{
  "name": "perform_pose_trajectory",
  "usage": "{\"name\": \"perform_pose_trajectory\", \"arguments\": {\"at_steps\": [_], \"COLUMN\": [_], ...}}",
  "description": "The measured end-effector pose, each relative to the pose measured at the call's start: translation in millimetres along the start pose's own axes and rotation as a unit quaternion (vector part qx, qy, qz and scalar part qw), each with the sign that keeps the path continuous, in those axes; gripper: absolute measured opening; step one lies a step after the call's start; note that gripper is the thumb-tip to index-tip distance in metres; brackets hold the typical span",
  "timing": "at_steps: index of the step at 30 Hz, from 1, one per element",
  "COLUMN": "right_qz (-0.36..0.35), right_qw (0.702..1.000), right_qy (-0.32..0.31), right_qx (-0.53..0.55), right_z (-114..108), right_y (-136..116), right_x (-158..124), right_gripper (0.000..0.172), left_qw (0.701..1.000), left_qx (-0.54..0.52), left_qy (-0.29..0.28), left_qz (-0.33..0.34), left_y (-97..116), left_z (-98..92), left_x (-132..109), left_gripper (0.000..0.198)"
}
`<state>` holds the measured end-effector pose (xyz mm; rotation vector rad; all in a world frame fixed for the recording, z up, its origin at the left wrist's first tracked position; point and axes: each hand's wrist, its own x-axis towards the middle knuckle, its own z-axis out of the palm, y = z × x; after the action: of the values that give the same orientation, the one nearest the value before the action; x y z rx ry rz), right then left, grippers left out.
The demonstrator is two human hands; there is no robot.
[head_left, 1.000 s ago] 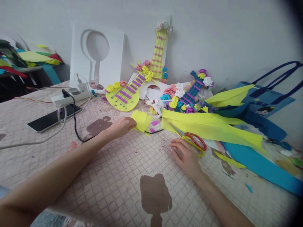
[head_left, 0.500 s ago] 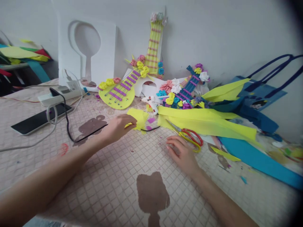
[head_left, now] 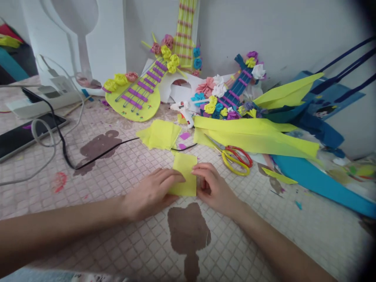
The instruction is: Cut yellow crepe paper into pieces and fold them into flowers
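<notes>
A small yellow crepe paper rectangle [head_left: 185, 168] is held between my two hands, just above or on the quilted table cover. My left hand [head_left: 157, 188] grips its left side, thumb hidden beneath or behind. On its right edge, my right hand [head_left: 216, 186] pinches the paper with curled fingers. Beyond them lies a loose stack of yellow paper pieces [head_left: 161, 134]. Scissors [head_left: 236, 158] with one red and one yellow handle rest to the right, partly by a long yellow paper strip [head_left: 258, 135].
Behind stand a yellow paper instrument [head_left: 133, 102] and a blue one [head_left: 235, 92], both with paper flowers. A white glue gun [head_left: 185, 111] sits before them. A black cable [head_left: 108, 154], phone [head_left: 32, 133] and power strip [head_left: 44, 102] lie left; blue paper [head_left: 320, 184] lies right.
My left hand has come back from the yellow stack with one piece of paper. My right hand has closed on that piece's right edge. The view has tilted slightly downward.
</notes>
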<state>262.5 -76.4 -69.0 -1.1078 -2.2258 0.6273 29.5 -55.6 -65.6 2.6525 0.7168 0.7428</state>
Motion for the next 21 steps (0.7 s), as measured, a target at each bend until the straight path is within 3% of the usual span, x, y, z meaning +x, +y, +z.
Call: {"name": "perform_pose_trajectory", "arguments": {"at_steps": [3,6,9,14,18,21], "right_qz": [-0.017,-0.051,-0.047,-0.012,-0.007,-0.030], "right_qw": [0.999,0.996,0.997,0.994,0.990,0.992], "right_qy": [-0.035,-0.056,-0.057,-0.041,-0.048,-0.059], "right_qx": [-0.037,-0.050,-0.012,0.100,0.133,0.108], "right_z": [-3.2,-6.4,-9.1,-13.7,-14.0,-11.9], "right_y": [-0.5,-1.6,-1.0,2.5,3.4,1.7], "right_x": [0.2,1.6,3.8,5.8,4.2,3.7], "right_gripper": [0.026,0.012,0.011,0.008,0.018,0.029], "left_qw": [0.998,0.996,0.993,0.996,0.998,0.999], "left_qx": [-0.049,-0.083,-0.094,-0.080,-0.055,-0.025], "left_qy": [0.006,-0.037,-0.064,-0.032,-0.016,-0.021], "left_qz": [-0.040,-0.018,0.013,0.002,0.030,0.034], "left_y": [-5.9,-13.3,-18.0,-13.5,-10.2,-12.1], "left_z": [-3.3,-7.8,-11.5,-10.1,-7.5,-8.2], "left_x": [0.8,4.2,6.6,7.0,5.7,4.7], "left_gripper": [0.040,0.021,0.012,0.037,0.014,0.015]}}
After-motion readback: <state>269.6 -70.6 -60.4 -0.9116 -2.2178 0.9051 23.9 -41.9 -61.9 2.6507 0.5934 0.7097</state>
